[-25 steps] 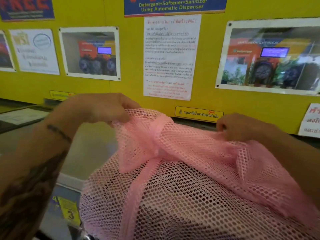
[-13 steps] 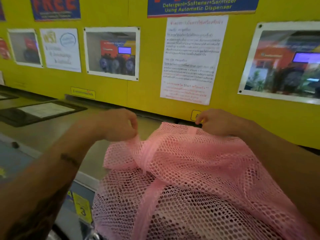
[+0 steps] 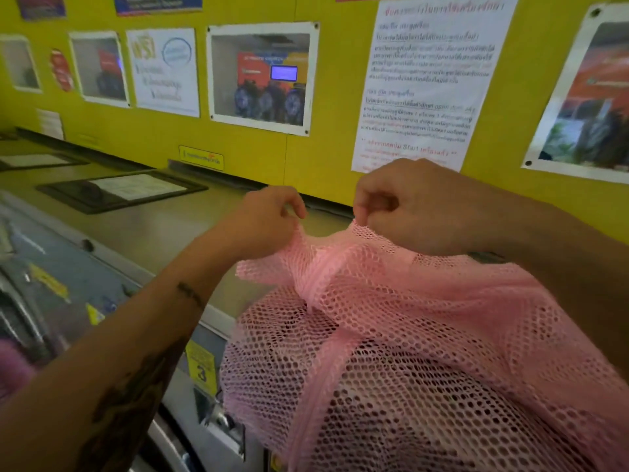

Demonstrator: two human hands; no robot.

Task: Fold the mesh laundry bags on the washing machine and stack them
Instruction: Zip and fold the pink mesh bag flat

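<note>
Left hand (image 3: 269, 219) pinches top edge of pink mesh laundry bag (image 3: 408, 335); right hand (image 3: 408, 206) pinches same edge just beside it. Both grips closed on mesh. Bag held up over washing machine top (image 3: 163, 229), lower part draping toward camera — judged: edges being brought together to line up fold. Versus earlier frames: hands were wide apart on edge, now near each other; view has swung left. No stack visible.
</note>
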